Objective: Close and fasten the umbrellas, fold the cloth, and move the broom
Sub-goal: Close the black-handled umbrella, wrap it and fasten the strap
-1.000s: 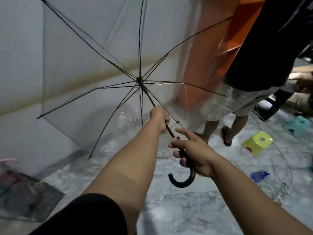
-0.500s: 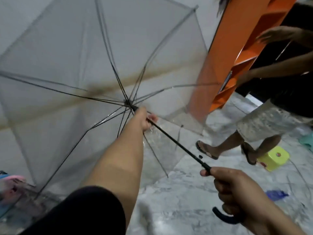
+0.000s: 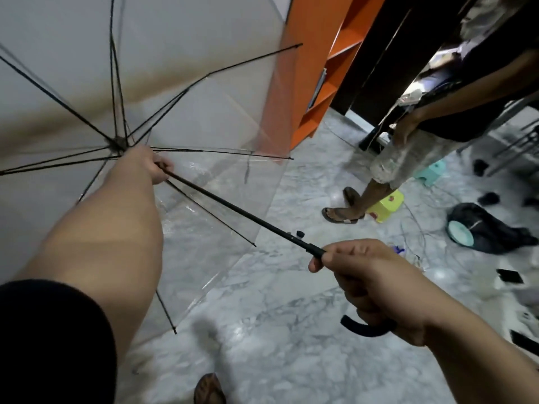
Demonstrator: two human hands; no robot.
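The clear plastic umbrella with thin black ribs (image 3: 204, 135) is wide open, held out over the grey marble floor (image 3: 277, 330) – the left hand (image 3: 148, 164) is wrapped round the black shaft right up by the rib hub. The right hand (image 3: 370, 284) grips the curved black handle down low. Someone in pale shorts (image 3: 408, 158) stands by an orange shelf unit (image 3: 318, 62), a yellow-green plastic stool (image 3: 386, 204) just behind their feet.

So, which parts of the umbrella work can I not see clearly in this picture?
All in the head view:
- The runner where the ribs meet: the left hand wraps the shaft there and covers it.
- The umbrella canopy: cut off by the top and left edges.
- The curved handle: mostly hidden inside the right hand.
- Cloth and broom: not recognisable; floor items at right are blurred.
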